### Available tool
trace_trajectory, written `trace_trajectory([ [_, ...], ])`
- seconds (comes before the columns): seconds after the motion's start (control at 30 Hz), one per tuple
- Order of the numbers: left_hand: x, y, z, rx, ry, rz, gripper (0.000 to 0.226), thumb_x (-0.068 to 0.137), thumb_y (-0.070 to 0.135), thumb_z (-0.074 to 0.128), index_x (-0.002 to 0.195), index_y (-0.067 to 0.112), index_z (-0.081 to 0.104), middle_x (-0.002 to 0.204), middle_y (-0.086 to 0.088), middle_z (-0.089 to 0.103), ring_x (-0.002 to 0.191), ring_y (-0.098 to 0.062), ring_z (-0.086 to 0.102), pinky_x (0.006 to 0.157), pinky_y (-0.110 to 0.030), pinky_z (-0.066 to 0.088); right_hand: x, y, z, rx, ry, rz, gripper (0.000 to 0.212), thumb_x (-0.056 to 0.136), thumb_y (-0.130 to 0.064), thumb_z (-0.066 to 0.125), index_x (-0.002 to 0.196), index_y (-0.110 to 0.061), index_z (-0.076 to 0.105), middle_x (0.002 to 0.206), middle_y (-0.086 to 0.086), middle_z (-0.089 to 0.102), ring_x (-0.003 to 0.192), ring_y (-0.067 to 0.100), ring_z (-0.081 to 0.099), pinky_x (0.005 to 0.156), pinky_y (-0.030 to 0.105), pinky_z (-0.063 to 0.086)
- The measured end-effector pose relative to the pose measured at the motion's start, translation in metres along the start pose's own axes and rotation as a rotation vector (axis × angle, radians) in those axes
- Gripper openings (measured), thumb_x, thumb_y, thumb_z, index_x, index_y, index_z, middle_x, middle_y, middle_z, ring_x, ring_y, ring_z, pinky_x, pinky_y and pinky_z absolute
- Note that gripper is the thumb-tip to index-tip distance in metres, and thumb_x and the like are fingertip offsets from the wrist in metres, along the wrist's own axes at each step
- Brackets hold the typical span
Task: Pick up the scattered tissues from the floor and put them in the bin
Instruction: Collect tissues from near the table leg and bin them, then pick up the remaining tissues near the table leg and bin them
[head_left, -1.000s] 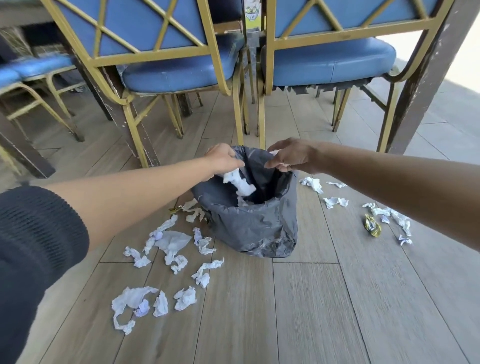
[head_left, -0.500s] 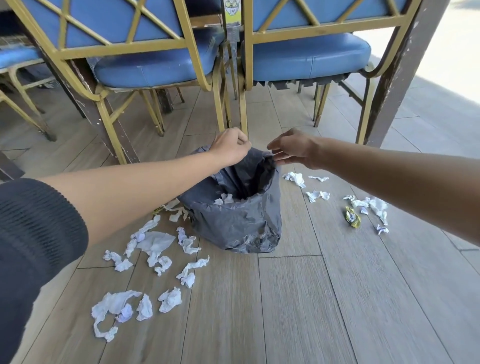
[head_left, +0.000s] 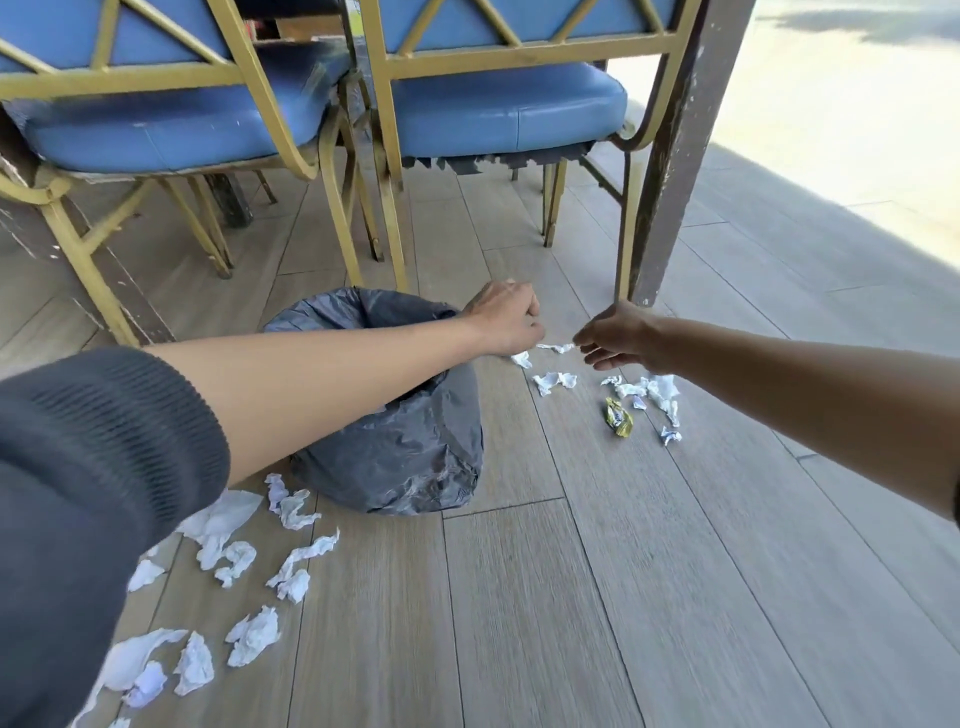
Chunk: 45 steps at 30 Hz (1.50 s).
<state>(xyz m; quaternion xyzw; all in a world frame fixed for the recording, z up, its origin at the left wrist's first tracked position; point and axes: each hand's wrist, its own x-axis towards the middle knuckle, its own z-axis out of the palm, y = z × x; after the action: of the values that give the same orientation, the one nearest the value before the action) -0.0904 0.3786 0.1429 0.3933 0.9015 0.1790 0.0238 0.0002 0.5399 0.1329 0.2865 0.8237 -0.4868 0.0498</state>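
White crumpled tissue scraps (head_left: 555, 381) lie on the pale wood-plank floor (head_left: 571, 597) just below and between both hands. Reaching across the black plastic-lined bin (head_left: 395, 447), the left hand (head_left: 506, 325) is curled into a loose fist above a small tissue piece (head_left: 521, 359); I cannot tell whether it holds anything. With fingers relaxed, the right hand (head_left: 618, 338) touches a thin tissue strip (head_left: 556, 347). More tissues (head_left: 249, 561) lie under the left forearm beside the bin.
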Motion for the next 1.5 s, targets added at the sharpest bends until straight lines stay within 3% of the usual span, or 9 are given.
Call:
trace_trajectory([
  [0.4,0.067,-0.011,0.093,0.180,-0.241,-0.283,0.059,0.089,0.027,0.059,0.141,0.006,0.041,0.143,-0.015,0.044,0.134,-0.034,0.041,0.104,-0.041,0.043,0.016,0.084,-0.024,-0.247,0.028,0.025,0.019,0.089,-0.005,0.064,0.104,0.003,0.072,0.097,0.018,0.072,0.078,0.027,0.069,0.070,0.031,0.060],
  [0.53,0.082,-0.026,0.125,0.186,-0.297,-0.374,0.062,0.093,0.029,0.054,0.147,0.007,0.031,0.148,-0.014,0.036,0.137,-0.034,0.035,0.109,-0.043,0.038,0.034,0.106,-0.020,-0.284,0.040,-0.027,0.018,0.087,-0.005,0.059,0.097,0.000,0.073,0.096,0.020,0.073,0.089,0.034,0.071,0.081,0.043,0.061],
  [0.63,0.093,-0.037,0.149,0.198,-0.334,-0.419,0.064,0.093,0.022,0.053,0.150,0.007,0.027,0.152,-0.011,0.032,0.139,-0.032,0.034,0.110,-0.044,0.038,0.047,0.121,-0.012,-0.251,0.021,-0.053,0.022,0.084,-0.002,0.057,0.096,0.010,0.069,0.088,0.024,0.072,0.072,0.027,0.062,0.075,0.050,0.059],
  [0.67,0.098,-0.040,0.155,0.198,-0.347,-0.427,0.066,0.093,0.021,0.053,0.151,0.007,0.025,0.153,-0.010,0.031,0.140,-0.032,0.034,0.109,-0.043,0.039,0.053,0.128,-0.010,-0.253,0.013,-0.062,0.024,0.083,-0.001,0.056,0.097,0.016,0.065,0.079,0.022,0.069,0.068,0.022,0.053,0.088,0.060,0.048],
  [0.7,0.105,-0.044,0.161,0.201,-0.362,-0.431,0.066,0.093,0.021,0.054,0.151,0.007,0.025,0.153,-0.010,0.030,0.140,-0.032,0.034,0.109,-0.042,0.039,0.059,0.136,-0.007,-0.260,0.004,-0.076,0.023,0.083,-0.001,0.056,0.093,0.018,0.062,0.070,0.014,0.063,0.067,0.018,0.049,0.068,0.027,0.030],
  [0.73,0.110,-0.047,0.165,0.204,-0.372,-0.432,0.066,0.093,0.021,0.054,0.151,0.007,0.025,0.154,-0.010,0.030,0.141,-0.032,0.034,0.109,-0.042,0.039,0.062,0.142,-0.005,-0.272,0.007,-0.094,0.018,0.085,-0.003,0.057,0.085,0.013,0.063,0.067,0.004,0.059,0.066,0.016,0.050,0.062,0.028,0.045],
  [0.8,0.121,-0.053,0.175,0.228,-0.387,-0.428,0.065,0.094,0.018,0.053,0.152,0.008,0.025,0.156,-0.009,0.028,0.143,-0.031,0.031,0.111,-0.043,0.037,0.065,0.151,-0.002,-0.278,0.018,-0.147,0.017,0.091,-0.010,0.059,0.075,-0.014,0.066,0.066,-0.013,0.058,0.064,0.006,0.054,0.058,0.020,0.041],
  [1.17,0.156,-0.080,0.224,0.268,-0.343,-0.472,0.072,0.091,0.012,0.061,0.153,0.017,0.025,0.151,-0.006,0.037,0.139,-0.032,0.035,0.107,-0.044,0.042,0.089,0.198,0.004,-0.205,0.053,-0.245,0.012,0.089,-0.012,0.060,0.087,-0.016,0.072,0.078,0.002,0.072,0.073,0.018,0.069,0.068,0.033,0.056],
  [1.5,0.121,-0.093,0.227,0.273,-0.262,-0.374,0.014,0.096,0.014,0.050,0.109,0.016,0.056,0.130,-0.015,0.055,0.111,-0.032,0.055,0.081,-0.033,0.040,0.096,0.188,0.017,-0.175,0.035,-0.208,0.013,0.092,-0.012,0.059,0.085,-0.019,0.068,0.079,0.000,0.073,0.076,0.019,0.072,0.079,0.044,0.058],
])
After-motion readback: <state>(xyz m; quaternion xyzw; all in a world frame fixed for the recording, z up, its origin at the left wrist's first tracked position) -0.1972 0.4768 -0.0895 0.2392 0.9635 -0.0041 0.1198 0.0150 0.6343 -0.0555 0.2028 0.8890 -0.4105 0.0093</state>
